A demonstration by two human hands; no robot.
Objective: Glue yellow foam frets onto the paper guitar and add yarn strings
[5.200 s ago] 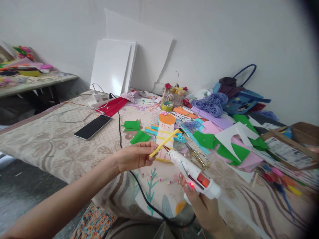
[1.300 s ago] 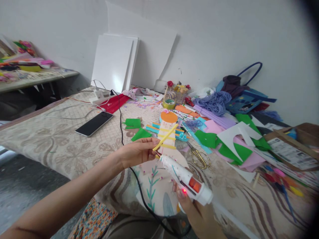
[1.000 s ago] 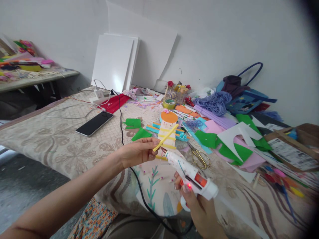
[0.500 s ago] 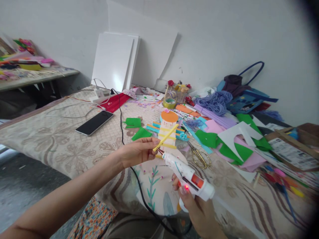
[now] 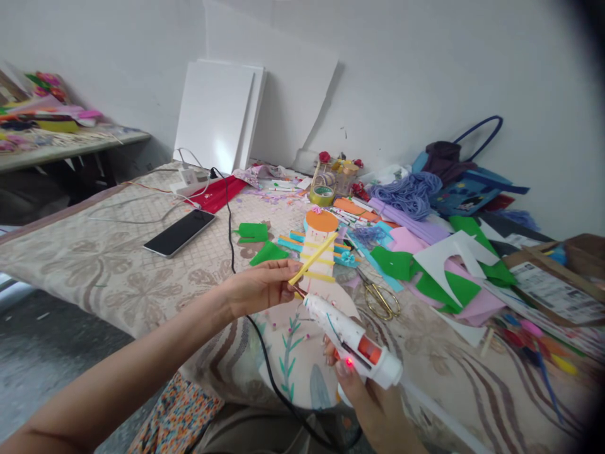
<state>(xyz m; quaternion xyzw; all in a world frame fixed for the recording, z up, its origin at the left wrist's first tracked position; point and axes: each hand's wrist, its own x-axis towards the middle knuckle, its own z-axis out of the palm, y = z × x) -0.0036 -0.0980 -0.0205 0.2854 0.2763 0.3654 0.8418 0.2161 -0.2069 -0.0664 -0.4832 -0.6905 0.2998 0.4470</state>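
Note:
My left hand (image 5: 258, 289) pinches the lower end of a thin yellow strip (image 5: 314, 257), which slants up to the right above the table. My right hand (image 5: 373, 394) is wrapped round the handle of a white glue gun (image 5: 352, 340) with a red light lit on its side. The gun's nozzle points up-left and touches the strip's lower end, close to my left fingertips. Behind the strip lies a paper figure (image 5: 317, 246) with an orange head and yellow stripes. The gun's black cord (image 5: 230, 234) runs across the patterned tablecloth (image 5: 94, 265).
A black phone (image 5: 179, 232) lies at left, a power strip (image 5: 190, 181) behind it. Gold scissors (image 5: 378, 301), green foam pieces (image 5: 392, 263), a tape roll (image 5: 322, 195), purple yarn (image 5: 405, 192) and a blue bag (image 5: 466, 183) crowd the right. White boards (image 5: 217, 116) lean on the wall.
The glue gun's nozzle has slid back down-left along the strip toward my left fingers. My left hand and the strip have stayed almost still.

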